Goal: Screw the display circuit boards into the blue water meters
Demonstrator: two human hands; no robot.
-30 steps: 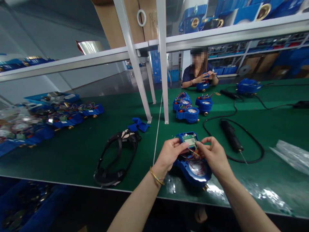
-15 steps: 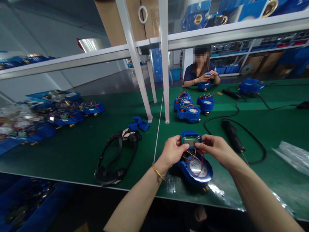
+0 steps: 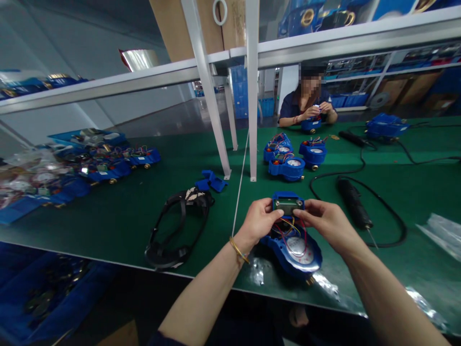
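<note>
A small blue display housing (image 3: 287,196) with a green-edged LCD module (image 3: 288,206) in it is held between my two hands. My left hand (image 3: 260,220) grips its left side, thumb on the module's lower edge. From the right, my right hand (image 3: 324,218) grips the other side, its thumb also at the lower edge. Red and yellow wires (image 3: 293,228) run from the housing down to a blue water meter (image 3: 298,254) with a round dial. The meter lies on the green table (image 3: 122,230), its brass fitting toward me.
A black corded screwdriver (image 3: 355,204) lies at right, near a plastic bag (image 3: 441,235). Several blue meters (image 3: 288,168) stand beyond my hands. A black head strap (image 3: 180,226) and blue plastic covers (image 3: 211,181) lie left. White posts (image 3: 253,96) hold a shelf. A co-worker (image 3: 306,103) handles another meter opposite.
The camera view has shifted slightly, so the scene sits a little further right. Both hands keep their grip on the housing, which shows only slight movement.
</note>
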